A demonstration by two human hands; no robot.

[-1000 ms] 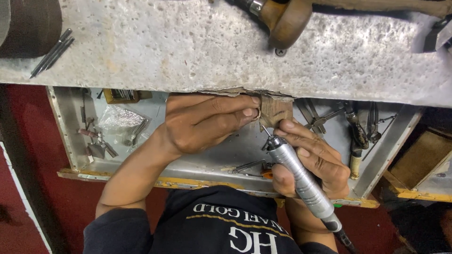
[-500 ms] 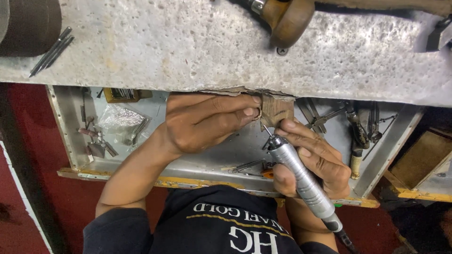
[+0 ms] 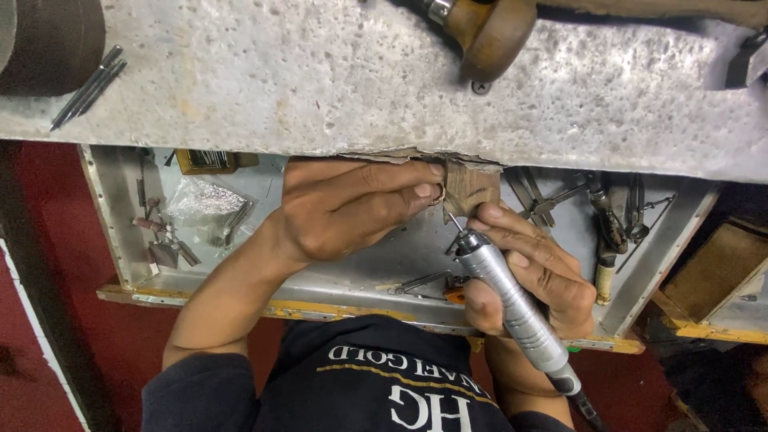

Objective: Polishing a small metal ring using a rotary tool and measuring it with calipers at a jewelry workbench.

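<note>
At the bench's front edge, your left hand reaches across with its fingers drawn together, pinching something small against the wooden peg that juts out there; the piece itself is too tiny and too hidden by your fingertips to make out. Your right hand is wrapped around a silver rotary handpiece, held like a pen, with its thin bit angled up to the spot where your left fingertips meet the peg. Judging by that, you are in the middle of the fine work on the piece: the tool is on or just beside it, and nothing shows it as finished or set down. How much has been cut or ground I cannot tell. Below your hands the metal tray holds pliers on the right, a crumpled plastic bag and small bits on the left, all untouched. On the bench top lie a few thin rods near the left edge and a wooden-handled tool at the top.
</note>
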